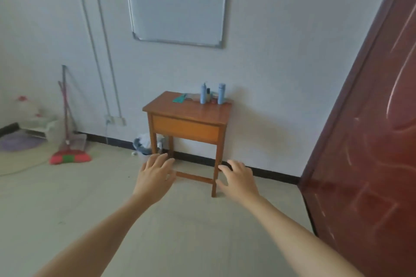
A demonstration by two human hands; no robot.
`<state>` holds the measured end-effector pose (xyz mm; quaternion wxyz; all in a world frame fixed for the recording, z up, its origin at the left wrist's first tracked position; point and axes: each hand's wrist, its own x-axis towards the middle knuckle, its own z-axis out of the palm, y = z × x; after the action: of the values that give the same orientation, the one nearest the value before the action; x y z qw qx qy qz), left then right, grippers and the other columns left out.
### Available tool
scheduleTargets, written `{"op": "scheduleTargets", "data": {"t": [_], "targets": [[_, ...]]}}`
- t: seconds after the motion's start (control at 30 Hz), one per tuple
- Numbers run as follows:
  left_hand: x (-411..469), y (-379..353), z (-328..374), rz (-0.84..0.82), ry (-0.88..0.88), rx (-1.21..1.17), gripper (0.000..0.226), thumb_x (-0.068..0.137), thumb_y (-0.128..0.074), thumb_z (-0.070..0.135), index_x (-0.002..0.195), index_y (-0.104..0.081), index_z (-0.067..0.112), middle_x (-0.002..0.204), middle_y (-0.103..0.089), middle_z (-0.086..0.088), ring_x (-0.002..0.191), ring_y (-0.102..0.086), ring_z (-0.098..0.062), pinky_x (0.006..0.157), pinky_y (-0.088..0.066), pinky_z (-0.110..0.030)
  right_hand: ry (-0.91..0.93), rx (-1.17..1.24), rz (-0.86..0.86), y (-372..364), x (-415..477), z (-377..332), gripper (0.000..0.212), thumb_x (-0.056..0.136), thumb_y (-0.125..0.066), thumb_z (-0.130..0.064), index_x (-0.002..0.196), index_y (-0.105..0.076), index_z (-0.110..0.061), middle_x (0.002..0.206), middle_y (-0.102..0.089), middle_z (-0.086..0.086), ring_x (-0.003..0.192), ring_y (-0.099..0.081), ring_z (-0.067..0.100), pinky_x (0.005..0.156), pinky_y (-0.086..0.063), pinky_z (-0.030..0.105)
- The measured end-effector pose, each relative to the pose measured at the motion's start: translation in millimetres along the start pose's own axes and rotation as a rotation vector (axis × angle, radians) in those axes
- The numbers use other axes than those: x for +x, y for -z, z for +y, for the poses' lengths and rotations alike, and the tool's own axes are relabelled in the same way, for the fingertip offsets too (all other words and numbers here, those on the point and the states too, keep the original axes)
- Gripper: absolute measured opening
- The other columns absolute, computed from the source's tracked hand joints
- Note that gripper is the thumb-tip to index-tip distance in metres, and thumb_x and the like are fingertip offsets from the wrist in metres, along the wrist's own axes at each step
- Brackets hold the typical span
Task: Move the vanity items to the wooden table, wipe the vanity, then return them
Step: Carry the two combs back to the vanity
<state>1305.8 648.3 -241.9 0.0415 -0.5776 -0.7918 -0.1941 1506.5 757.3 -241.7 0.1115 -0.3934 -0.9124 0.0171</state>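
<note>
while both hands (155,177) (239,181) spread loosely, two blue bottles (203,94) (221,94) stand upright.

Both bare hands — left hand (155,177), right hand (238,179) — empty, outstretched before a wooden table (186,112) with bottles (221,93).

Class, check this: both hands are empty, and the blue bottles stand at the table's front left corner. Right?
No. The head view shows the bottles at the table's back right corner, by the wall. The left hand and right hand are indeed empty.
</note>
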Motion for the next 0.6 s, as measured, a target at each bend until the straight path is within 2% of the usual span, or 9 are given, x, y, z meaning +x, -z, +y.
{"op": "scheduleTargets", "data": {"t": [0.13, 0.33, 0.6], "targets": [[1, 63, -66, 0.108, 0.055, 0.052, 0.043, 0.094, -0.034, 0.035, 0.134, -0.041, 0.020, 0.143, -0.036, 0.000, 0.135, -0.021, -0.021, 0.109, -0.020, -0.036, 0.097, -0.015, 0.067, 25, 48, -76, 0.048, 0.094, -0.040, -0.041, 0.137, -0.038, -0.019, 0.144, -0.032, 0.007, 0.134, -0.024, 0.023, 0.104, -0.024, 0.037], [4, 143, -158, 0.195, 0.086, 0.095, 0.044, 0.096, -0.036, 0.035, 0.137, -0.035, 0.021, 0.148, -0.029, 0.001, 0.138, -0.015, -0.019, 0.111, -0.016, -0.037, 0.194, -0.132, 0.203, 56, 96, -172, 0.049, 0.094, -0.038, -0.043, 0.137, -0.037, -0.020, 0.148, -0.028, 0.006, 0.137, -0.020, 0.023, 0.107, -0.024, 0.038], [16, 203, -231, 0.302, 0.098, 0.110, 0.044, 0.095, -0.039, 0.033, 0.136, -0.038, 0.017, 0.146, -0.033, -0.002, 0.137, -0.018, -0.022, 0.109, -0.019, -0.038, 0.157, -0.152, 0.260, 80, 152, -235, 0.051, 0.092, -0.039, -0.046, 0.137, -0.037, -0.022, 0.146, -0.033, 0.006, 0.135, -0.026, 0.022, 0.107, -0.026, 0.040]]}}
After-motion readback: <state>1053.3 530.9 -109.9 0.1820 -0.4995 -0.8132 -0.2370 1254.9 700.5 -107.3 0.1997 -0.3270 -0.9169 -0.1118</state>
